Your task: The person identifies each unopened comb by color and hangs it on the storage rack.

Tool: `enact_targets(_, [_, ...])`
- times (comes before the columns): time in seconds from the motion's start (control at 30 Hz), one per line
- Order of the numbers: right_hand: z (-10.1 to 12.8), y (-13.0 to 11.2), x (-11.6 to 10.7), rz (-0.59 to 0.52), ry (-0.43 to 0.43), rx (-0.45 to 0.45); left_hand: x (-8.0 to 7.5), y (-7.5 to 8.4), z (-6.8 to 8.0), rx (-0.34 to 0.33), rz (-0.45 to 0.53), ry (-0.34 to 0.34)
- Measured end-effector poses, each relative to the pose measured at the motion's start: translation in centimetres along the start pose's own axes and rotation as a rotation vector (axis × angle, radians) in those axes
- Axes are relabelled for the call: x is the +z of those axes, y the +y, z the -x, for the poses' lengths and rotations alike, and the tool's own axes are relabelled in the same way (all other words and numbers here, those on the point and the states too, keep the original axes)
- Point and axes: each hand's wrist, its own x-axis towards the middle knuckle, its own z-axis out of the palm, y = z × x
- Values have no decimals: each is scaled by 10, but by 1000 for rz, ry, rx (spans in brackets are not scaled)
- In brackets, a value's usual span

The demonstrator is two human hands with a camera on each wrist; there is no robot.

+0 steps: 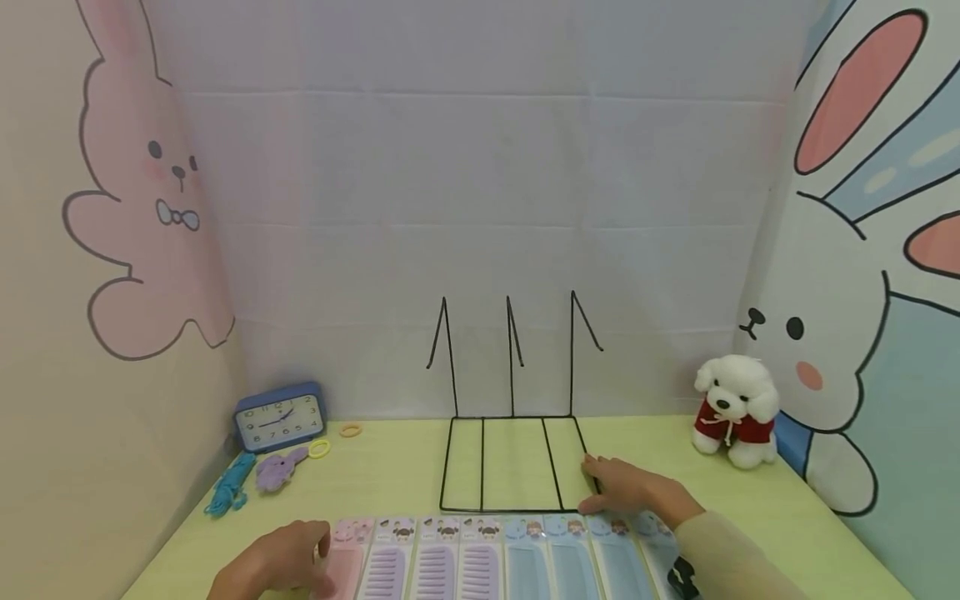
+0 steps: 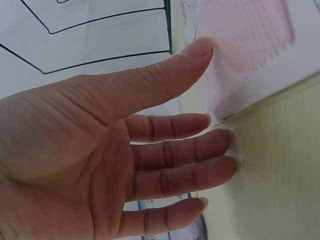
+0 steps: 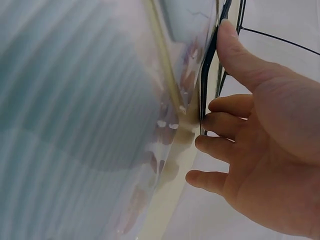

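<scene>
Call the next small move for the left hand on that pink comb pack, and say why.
Probably curl the left hand to pinch the pink comb pack and lift its edge. The fingers only touch the pack's edge, which lies flat on the table at the left end of the row. The right hand already rests on the wire rack, seemingly steadying it.

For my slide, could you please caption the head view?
Left hand on pink comb pack; right hand at black wire rack.

Combs (image 1: pixel 495 558) lie in a row before the wire rack (image 1: pixel 513 462); clock (image 1: pixel 279 417) far left, toy dog (image 1: pixel 733 410) right.
</scene>
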Motion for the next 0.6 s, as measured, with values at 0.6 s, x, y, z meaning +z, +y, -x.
enact_targets(0.6, [-2, -3, -2, 28, 4, 34, 18, 12, -13, -211, 90, 81])
